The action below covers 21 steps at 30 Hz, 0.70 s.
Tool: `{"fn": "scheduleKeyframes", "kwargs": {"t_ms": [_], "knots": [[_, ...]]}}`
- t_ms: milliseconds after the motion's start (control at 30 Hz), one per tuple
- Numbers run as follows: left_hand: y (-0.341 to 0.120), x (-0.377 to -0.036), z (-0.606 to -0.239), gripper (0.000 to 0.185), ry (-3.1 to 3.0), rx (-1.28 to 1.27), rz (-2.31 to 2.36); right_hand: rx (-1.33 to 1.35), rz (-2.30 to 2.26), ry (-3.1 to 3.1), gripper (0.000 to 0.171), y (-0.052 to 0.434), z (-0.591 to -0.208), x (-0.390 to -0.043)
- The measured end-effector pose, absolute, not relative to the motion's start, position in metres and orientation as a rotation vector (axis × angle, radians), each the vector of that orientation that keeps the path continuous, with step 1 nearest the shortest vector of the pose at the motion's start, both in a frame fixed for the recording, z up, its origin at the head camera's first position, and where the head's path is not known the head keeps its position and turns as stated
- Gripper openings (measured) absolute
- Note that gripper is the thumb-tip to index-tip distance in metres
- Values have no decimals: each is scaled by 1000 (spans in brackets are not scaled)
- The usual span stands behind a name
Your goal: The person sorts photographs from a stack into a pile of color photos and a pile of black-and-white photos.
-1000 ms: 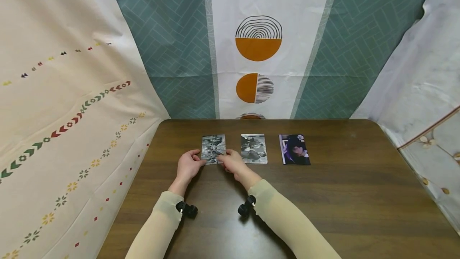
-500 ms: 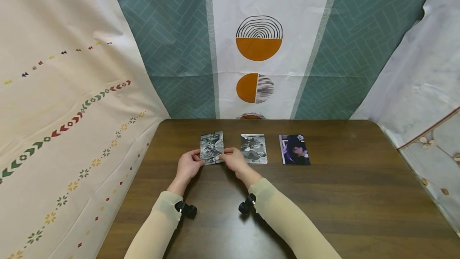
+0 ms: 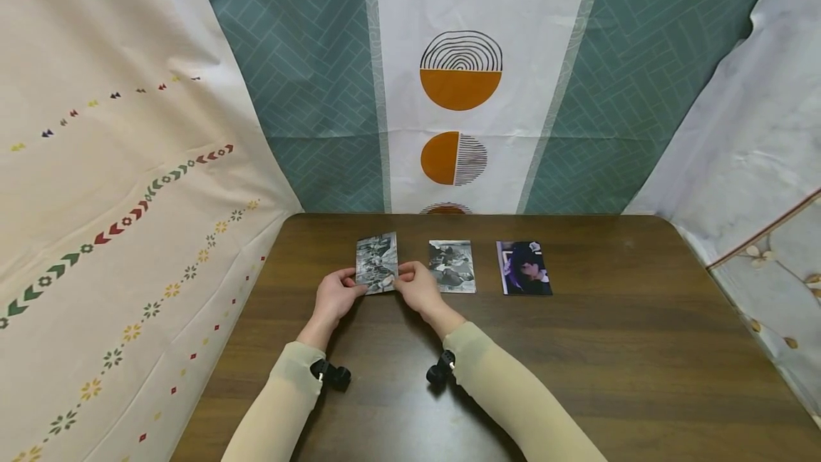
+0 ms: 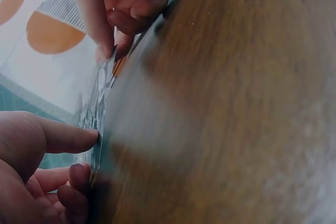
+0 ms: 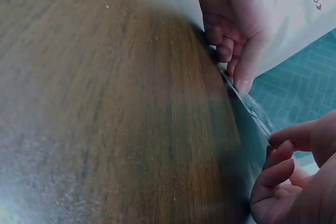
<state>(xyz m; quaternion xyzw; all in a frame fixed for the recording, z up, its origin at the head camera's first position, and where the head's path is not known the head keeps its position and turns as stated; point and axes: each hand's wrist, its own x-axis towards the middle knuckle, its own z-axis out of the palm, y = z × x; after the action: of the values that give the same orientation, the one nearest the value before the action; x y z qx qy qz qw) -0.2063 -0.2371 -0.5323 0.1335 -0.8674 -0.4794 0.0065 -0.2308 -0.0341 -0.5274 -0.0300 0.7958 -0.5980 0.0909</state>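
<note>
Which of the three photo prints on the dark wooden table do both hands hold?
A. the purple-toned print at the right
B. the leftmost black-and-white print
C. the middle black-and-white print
B: the left hand and right hand pinch the leftmost black-and-white print by its near corners.

Both forearms reach toward twelve o'clock; left hand (image 3: 335, 298) and right hand (image 3: 418, 288) sit close together, fingertips pinching, thumbs inward.

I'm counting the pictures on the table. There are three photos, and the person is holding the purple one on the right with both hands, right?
Not quite. Both hands, left hand and right hand, grip the black-and-white rectangular photo at the left end. The purple-toned rectangular photo lies untouched on the dark wooden table. The head view shows this.
</note>
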Motion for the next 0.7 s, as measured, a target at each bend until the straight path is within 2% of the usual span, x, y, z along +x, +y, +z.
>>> {"fn": "scheduleKeyframes", "kwargs": {"t_ms": [333, 700], "knots": [[-222, -210, -533, 51, -2676, 385, -1506, -159, -1628, 2532, 31, -18, -526, -233], [-168, -217, -531, 50, -2667, 300, -1562, -152, -1495, 2675, 34, 41, -529, -238]]}}
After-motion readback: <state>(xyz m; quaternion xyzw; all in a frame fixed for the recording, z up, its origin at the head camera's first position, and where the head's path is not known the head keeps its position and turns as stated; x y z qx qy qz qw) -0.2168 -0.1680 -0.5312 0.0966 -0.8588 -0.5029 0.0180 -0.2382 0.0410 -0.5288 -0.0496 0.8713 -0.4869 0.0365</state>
